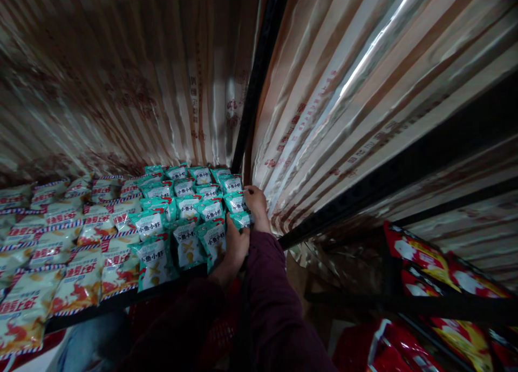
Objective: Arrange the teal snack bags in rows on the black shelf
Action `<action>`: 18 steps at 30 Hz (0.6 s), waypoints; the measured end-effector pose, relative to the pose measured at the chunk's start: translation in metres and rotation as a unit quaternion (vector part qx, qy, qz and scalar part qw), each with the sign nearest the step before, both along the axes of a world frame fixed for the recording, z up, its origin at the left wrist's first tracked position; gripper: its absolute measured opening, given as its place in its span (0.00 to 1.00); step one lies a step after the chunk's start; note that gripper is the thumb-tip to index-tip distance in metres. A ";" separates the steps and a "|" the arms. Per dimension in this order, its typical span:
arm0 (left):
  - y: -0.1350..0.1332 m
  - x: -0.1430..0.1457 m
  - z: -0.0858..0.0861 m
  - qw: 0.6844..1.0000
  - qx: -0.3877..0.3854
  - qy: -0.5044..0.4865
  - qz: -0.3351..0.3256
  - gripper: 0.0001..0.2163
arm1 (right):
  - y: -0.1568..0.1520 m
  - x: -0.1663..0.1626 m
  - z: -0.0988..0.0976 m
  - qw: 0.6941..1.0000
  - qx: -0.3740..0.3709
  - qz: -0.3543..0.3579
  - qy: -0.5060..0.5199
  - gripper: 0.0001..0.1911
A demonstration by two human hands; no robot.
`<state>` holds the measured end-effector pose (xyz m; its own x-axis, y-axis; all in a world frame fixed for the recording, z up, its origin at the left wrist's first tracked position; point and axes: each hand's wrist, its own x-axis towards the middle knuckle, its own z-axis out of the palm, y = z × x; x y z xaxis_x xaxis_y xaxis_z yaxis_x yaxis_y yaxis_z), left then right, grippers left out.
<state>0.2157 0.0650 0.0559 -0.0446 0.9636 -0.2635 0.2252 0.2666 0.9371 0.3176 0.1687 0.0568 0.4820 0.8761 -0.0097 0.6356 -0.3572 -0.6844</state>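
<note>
At the right end of a shelf, several teal snack bags (pixel 188 242) with white labels stand in close rows. My left hand (pixel 234 249) is closed at the front corner, its fingers at the edge of a small teal snack bag (pixel 241 220). Just beyond it, my right hand (pixel 258 203) curls against the right side of the same corner bags, fingertips at the back one (pixel 236 202). That front corner bag sits between the two hands, partly hidden by them. Dark purple sleeves cover both forearms.
White and red snack bags (pixel 83 275) fill the shelf on the left. A black upright post (pixel 259 75) and pleated, printed curtains (pixel 194 86) stand behind. To the lower right, a black rack bar (pixel 364 302) runs beside red and yellow bags (pixel 429 258). Red packaging (pixel 384 350) lies below.
</note>
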 end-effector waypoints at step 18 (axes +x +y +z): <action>0.004 0.001 -0.006 0.999 0.017 -0.031 -0.006 0.31 | -0.006 -0.006 0.006 0.994 -0.069 0.029 -0.077 0.19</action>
